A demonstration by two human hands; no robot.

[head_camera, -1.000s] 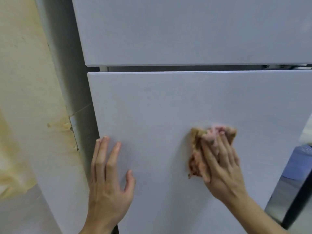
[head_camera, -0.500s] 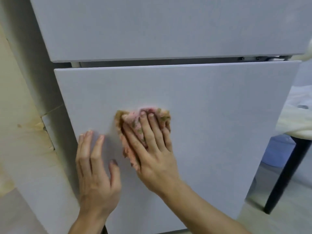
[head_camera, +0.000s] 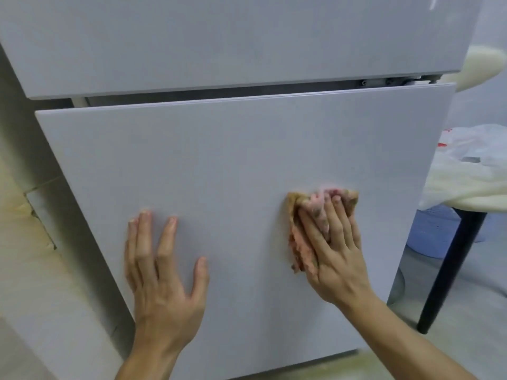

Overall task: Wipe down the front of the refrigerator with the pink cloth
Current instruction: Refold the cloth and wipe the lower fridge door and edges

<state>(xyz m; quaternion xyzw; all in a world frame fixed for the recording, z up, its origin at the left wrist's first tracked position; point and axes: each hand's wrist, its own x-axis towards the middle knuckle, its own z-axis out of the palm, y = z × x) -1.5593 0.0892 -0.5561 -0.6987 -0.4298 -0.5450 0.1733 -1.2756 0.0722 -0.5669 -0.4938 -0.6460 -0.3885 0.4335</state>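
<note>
The white refrigerator fills the view, with its upper door [head_camera: 233, 39] above a gap and its lower door [head_camera: 233, 149] below. My right hand [head_camera: 334, 253] presses the crumpled pink cloth [head_camera: 301, 242] flat against the lower door, towards its right side, fingers spread over the cloth. My left hand [head_camera: 162, 272] rests flat on the same door to the left, fingers straight and pointing up, holding nothing.
A cream wall [head_camera: 16, 215] with a stained patch stands close on the left. On the right, a table with a dark leg [head_camera: 450, 272] carries white plastic bags [head_camera: 472, 171]. A blue bucket [head_camera: 430, 231] sits on the floor behind the leg.
My right hand has slid the cloth from beside my left hand rightward across the lower door. The view has shifted, showing more of the door's right edge and the table.
</note>
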